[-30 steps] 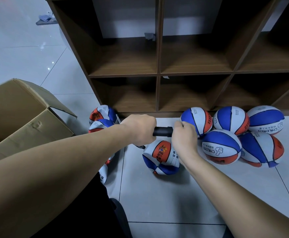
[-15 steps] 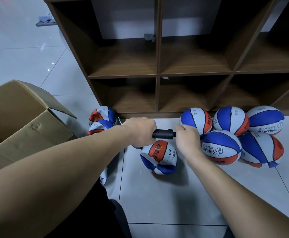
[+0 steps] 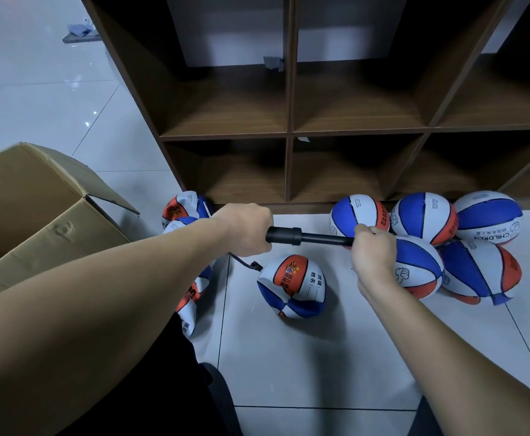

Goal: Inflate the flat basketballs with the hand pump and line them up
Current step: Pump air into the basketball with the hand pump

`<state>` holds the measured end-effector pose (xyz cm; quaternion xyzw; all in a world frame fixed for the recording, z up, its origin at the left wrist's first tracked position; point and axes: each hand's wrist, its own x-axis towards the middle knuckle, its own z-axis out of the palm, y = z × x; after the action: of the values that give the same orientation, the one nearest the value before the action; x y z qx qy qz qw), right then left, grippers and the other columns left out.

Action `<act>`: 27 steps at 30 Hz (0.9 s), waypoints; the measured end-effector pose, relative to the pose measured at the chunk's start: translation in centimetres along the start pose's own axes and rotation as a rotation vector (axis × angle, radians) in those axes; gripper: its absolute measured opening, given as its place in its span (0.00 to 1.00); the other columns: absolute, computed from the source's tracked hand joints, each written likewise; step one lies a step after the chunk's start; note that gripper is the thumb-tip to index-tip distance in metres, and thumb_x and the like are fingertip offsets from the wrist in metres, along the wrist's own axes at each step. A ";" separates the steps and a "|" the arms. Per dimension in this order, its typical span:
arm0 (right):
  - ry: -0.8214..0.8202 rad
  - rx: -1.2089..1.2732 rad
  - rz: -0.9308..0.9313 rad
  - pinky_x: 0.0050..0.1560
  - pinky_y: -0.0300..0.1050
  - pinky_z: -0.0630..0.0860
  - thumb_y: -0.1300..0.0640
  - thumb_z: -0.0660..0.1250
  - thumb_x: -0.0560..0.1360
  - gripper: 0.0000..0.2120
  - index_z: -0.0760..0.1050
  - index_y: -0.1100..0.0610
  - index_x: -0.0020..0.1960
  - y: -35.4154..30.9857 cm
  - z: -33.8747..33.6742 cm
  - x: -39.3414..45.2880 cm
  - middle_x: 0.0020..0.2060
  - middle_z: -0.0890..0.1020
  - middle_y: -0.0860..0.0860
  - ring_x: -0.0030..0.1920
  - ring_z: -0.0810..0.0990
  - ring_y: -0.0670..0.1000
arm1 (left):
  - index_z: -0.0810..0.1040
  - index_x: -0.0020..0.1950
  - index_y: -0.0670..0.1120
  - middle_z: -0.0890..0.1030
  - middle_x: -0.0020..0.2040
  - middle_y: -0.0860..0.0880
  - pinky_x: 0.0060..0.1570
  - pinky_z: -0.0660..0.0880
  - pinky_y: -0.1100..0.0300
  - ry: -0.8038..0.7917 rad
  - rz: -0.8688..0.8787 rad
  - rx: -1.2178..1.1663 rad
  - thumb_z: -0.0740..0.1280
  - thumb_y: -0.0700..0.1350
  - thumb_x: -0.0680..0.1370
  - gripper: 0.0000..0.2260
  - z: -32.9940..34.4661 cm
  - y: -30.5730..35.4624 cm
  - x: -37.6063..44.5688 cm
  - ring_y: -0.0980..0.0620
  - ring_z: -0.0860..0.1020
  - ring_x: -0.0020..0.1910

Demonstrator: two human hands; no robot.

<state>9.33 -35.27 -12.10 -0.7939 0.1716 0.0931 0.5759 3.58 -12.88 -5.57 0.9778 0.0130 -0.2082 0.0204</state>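
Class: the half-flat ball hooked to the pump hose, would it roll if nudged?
Probably not: the ball on the hose looks creased and sagging, so it would likely flop. The hose may tether it. It is probably soft to squeeze.

Black pump [image 3: 301, 236] horiz., rod extended, hose into half-flat ball [image 3: 292, 286] (five inflated balls [image 3: 421, 217] at right).

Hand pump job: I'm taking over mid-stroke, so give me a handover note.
Left hand grips the pump barrel; right hand holds the handle, rod drawn out.
The hose runs to a half-soft ball on the floor.
Done: five round balls clustered at the right by the shelf, not in a neat line.
Left: finish this ball, pump the flat balls at the left, line all up.
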 end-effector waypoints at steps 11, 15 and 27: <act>-0.037 -0.063 -0.094 0.35 0.50 0.55 0.61 0.61 0.78 0.17 0.58 0.53 0.35 -1.4 2.6 -3.3 0.30 0.62 0.51 0.34 0.59 0.54 | 0.72 0.40 0.53 0.78 0.37 0.51 0.35 0.73 0.57 0.025 -0.002 -0.003 0.67 0.49 0.79 0.09 0.3 1.2 -0.8 0.51 0.76 0.35; -0.052 -0.099 -0.134 0.34 0.49 0.57 0.60 0.61 0.80 0.18 0.59 0.54 0.33 -1.6 3.0 -4.2 0.29 0.64 0.51 0.33 0.61 0.54 | 0.77 0.44 0.51 0.79 0.37 0.50 0.34 0.73 0.57 0.036 0.016 0.012 0.66 0.49 0.79 0.05 0.1 1.7 -0.9 0.50 0.77 0.34; -0.182 -0.068 -0.118 0.32 0.46 0.59 0.59 0.60 0.80 0.16 0.61 0.54 0.35 -0.9 3.6 -4.4 0.31 0.64 0.50 0.32 0.63 0.52 | 0.80 0.44 0.49 0.82 0.37 0.48 0.37 0.80 0.53 -0.008 0.026 0.005 0.67 0.50 0.78 0.06 0.4 2.0 -0.6 0.46 0.80 0.34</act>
<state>5.79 -30.88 -10.90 -0.8098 0.0680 0.1365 0.5665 2.89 -14.95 -5.63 0.9771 -0.0001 -0.2116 0.0207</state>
